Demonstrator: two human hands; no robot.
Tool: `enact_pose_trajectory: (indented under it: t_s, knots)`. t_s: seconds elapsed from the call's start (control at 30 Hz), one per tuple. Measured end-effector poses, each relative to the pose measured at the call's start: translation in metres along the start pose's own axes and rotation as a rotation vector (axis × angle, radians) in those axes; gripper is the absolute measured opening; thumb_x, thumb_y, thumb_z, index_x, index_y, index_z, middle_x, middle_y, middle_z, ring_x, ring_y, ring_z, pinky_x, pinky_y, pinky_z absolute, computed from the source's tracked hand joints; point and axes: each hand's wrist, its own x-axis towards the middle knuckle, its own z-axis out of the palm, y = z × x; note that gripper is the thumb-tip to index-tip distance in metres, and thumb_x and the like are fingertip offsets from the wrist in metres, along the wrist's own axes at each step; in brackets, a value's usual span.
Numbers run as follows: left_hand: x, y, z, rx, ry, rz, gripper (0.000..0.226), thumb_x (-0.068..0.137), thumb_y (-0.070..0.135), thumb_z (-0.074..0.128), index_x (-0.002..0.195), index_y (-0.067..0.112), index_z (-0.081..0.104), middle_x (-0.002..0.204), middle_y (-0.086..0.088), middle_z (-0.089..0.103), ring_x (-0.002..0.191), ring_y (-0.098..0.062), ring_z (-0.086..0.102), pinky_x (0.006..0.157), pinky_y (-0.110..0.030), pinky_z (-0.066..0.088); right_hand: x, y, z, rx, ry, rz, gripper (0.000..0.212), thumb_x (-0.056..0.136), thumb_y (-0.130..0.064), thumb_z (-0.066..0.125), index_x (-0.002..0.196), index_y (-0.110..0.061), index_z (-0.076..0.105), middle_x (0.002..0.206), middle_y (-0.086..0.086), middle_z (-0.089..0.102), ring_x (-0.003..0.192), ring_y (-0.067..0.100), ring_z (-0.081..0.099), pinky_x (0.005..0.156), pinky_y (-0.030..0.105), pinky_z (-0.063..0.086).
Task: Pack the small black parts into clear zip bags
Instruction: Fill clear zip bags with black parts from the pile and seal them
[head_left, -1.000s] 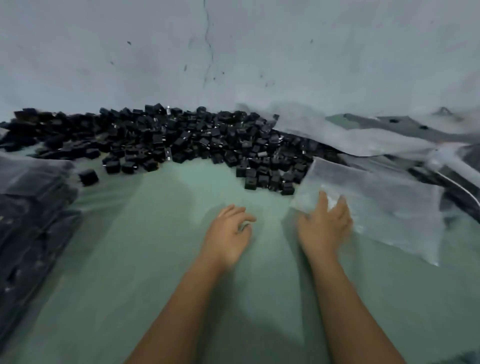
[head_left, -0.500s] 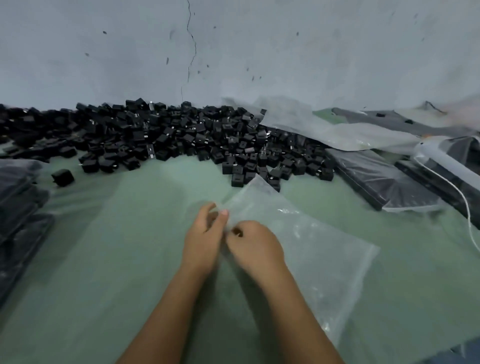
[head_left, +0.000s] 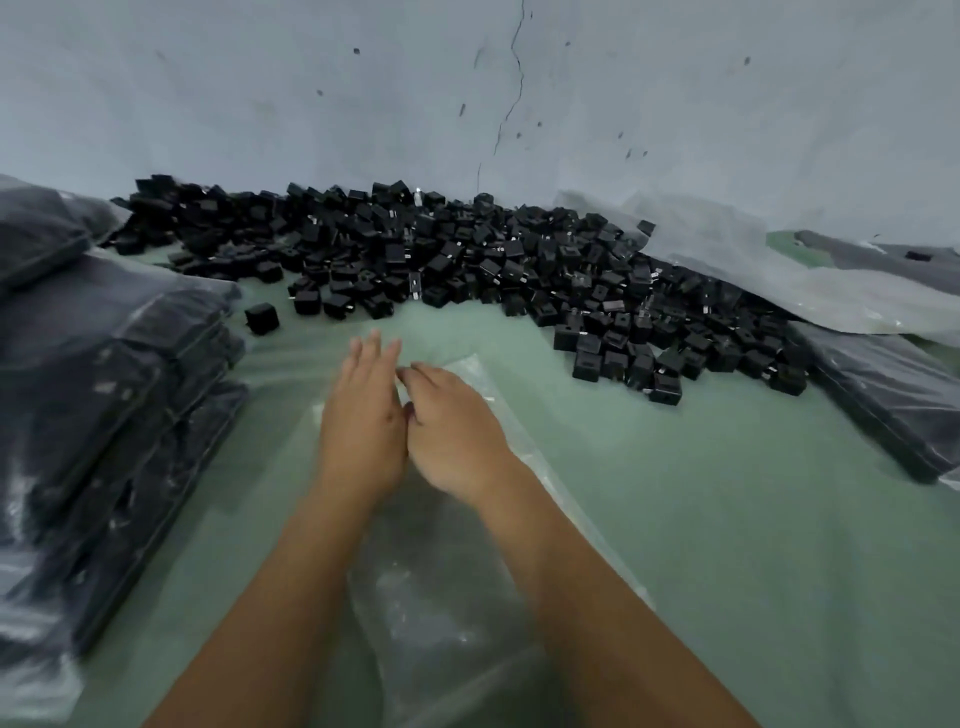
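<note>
Your left hand (head_left: 363, 431) and right hand (head_left: 452, 421) pinch the clear zip bag (head_left: 441, 587) mouth at center, probably to open it; the black parts (head_left: 467, 270) wait at 12 o'clock.

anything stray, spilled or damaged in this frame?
One small black cube part sits alone on the green table surface, apart from the big pile of black parts along the wall. The grey wall has a thin crack above the pile. Nothing else stands out.
</note>
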Motion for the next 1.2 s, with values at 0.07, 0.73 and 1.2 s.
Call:
enact_pose_trajectory:
  t_s: [0.07,0.73,1.2]
  knots:
    - [-0.008,-0.012,0.011,0.045,-0.176,-0.055,0.058,0.101,0.013,0.037,0.154,0.005,0.015,0.158,-0.014,0.026,0.144,-0.03,0.026,0.117,-0.042,0.022,0.01,0.008,0.017,-0.064,-0.144,-0.03,0.05,0.101,-0.02,0.03,0.15,-0.019,0.025,0.159,0.002,0.02,0.146,0.018,0.014,0.12,0.035,0.009]
    - [0.071,-0.056,0.038,0.407,-0.345,-0.042,0.062,0.098,0.058,0.031,0.154,0.039,0.015,0.164,-0.006,-0.01,0.151,-0.022,-0.009,0.122,-0.043,0.002,-0.028,0.072,0.0,-0.191,-0.258,0.01,0.056,0.098,-0.055,0.025,0.151,-0.039,0.014,0.16,-0.013,0.002,0.146,0.003,-0.003,0.116,0.031,-0.011]
    - [-0.033,0.003,0.0,0.346,-0.809,0.059,0.089,0.065,0.093,0.024,0.144,0.061,-0.003,0.162,0.012,-0.014,0.149,-0.01,-0.012,0.122,-0.038,-0.001,-0.045,0.167,-0.06,-0.14,0.516,0.793,0.043,0.088,-0.018,0.055,0.131,-0.018,0.053,0.12,0.013,0.058,0.114,0.032,0.047,0.097,0.042,0.041]
